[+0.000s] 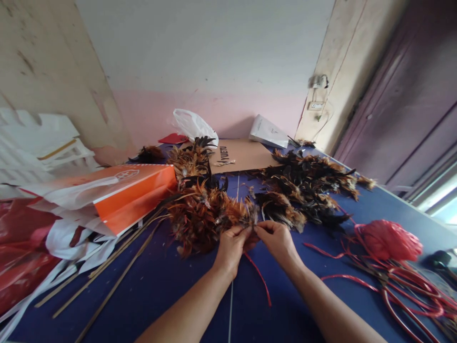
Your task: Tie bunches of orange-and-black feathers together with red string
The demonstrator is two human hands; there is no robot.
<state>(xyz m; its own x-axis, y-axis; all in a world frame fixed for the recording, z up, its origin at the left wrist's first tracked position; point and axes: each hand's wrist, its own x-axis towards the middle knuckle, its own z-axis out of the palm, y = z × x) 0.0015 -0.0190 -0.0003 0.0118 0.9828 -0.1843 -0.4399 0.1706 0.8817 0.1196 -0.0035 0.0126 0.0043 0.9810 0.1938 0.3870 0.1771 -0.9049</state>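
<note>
Brown and black feathers point(200, 214) are gathered in a thick bunch on the blue table, reaching back along its middle. My left hand point(231, 245) is closed on the near right end of this bunch, thumb and fingers pressed together. Close beside it, my right hand point(277, 240) pinches at the feather tips. What lies between its fingertips is too small to make out. From under my hands a strand of red plastic string point(262, 281) trails onto the table. More dark feathers point(303, 183) lie in loose piles to the right, just beyond my right hand.
At right are a ball of red string point(391, 239) and red-handled scissors point(387, 286). An orange and white paper bag point(135, 197) and thin sticks point(121, 267) lie left. Behind are flat cardboard point(246, 155), a white plastic bag point(194, 125) and a white box point(267, 132).
</note>
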